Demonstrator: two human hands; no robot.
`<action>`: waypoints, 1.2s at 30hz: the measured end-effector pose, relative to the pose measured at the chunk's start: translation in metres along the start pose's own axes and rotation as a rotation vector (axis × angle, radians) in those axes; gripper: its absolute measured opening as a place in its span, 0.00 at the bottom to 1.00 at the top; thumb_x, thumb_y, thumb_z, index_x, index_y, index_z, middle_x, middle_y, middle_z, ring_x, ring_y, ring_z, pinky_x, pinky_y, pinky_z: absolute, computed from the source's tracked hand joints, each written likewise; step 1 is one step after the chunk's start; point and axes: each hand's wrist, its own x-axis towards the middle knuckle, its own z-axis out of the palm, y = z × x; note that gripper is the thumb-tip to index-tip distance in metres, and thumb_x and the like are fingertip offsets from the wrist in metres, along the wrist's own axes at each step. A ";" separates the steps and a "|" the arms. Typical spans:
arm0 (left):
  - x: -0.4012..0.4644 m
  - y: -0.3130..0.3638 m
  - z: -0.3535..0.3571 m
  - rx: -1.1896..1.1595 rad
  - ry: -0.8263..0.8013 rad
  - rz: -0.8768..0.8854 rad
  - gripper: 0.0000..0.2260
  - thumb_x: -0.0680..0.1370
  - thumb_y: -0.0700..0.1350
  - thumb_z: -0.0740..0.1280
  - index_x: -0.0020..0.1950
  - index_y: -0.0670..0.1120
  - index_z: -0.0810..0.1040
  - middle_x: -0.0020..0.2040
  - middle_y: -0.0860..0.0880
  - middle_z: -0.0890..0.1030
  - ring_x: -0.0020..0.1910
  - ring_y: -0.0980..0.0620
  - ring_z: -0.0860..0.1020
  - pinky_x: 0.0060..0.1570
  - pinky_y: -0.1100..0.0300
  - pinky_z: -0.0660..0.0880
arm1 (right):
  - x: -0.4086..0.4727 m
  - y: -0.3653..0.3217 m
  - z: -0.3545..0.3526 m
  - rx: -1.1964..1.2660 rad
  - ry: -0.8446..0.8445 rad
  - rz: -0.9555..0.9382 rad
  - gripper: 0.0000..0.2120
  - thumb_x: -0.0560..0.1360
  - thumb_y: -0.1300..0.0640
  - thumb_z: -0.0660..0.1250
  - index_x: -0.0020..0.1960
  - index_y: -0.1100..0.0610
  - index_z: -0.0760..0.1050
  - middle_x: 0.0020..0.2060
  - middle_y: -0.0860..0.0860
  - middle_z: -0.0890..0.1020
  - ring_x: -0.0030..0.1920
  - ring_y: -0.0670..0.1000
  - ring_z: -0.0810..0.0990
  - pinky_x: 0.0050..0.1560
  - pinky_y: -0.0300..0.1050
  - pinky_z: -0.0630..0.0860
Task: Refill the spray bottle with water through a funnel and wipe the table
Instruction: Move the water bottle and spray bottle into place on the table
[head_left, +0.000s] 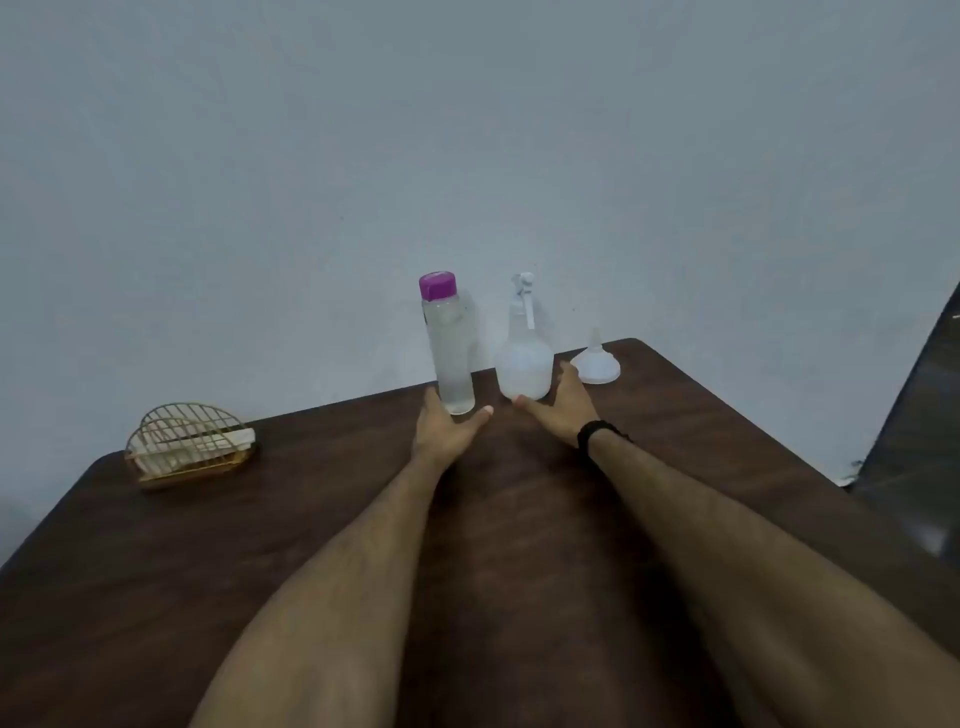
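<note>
A tall clear water bottle with a purple cap stands at the far edge of the dark wooden table. Right of it stands a translucent white spray bottle with its trigger head on. A white funnel sits upside down further right. My left hand reaches the water bottle's base, thumb and fingers spread to either side of it. At the foot of the spray bottle lies my right hand, its thumb and fingers spread apart and straight. Neither bottle is lifted.
A gold wire napkin holder with white napkins stands at the table's far left. A pale wall runs directly behind the bottles. Beyond the table's right edge is a dark floor or panel. A black band is on my right wrist.
</note>
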 end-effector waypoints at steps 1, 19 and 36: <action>0.008 0.000 0.003 -0.037 0.029 0.016 0.40 0.70 0.57 0.77 0.74 0.43 0.62 0.71 0.44 0.72 0.70 0.43 0.72 0.67 0.51 0.71 | 0.007 0.000 0.003 0.058 0.033 -0.010 0.46 0.68 0.46 0.78 0.75 0.59 0.55 0.71 0.56 0.68 0.71 0.57 0.68 0.65 0.45 0.67; 0.009 -0.021 -0.006 -0.136 0.156 0.012 0.29 0.71 0.53 0.77 0.67 0.46 0.73 0.60 0.48 0.81 0.60 0.47 0.79 0.55 0.60 0.74 | 0.005 -0.009 0.016 -0.080 0.070 -0.073 0.45 0.57 0.38 0.79 0.67 0.46 0.61 0.59 0.47 0.75 0.60 0.54 0.76 0.57 0.51 0.76; -0.169 -0.076 -0.117 -0.028 0.264 -0.100 0.30 0.74 0.54 0.75 0.71 0.46 0.70 0.66 0.46 0.79 0.64 0.46 0.78 0.62 0.53 0.74 | -0.160 -0.035 0.032 -0.100 -0.087 -0.139 0.45 0.62 0.41 0.79 0.71 0.45 0.58 0.63 0.49 0.73 0.60 0.54 0.74 0.55 0.50 0.72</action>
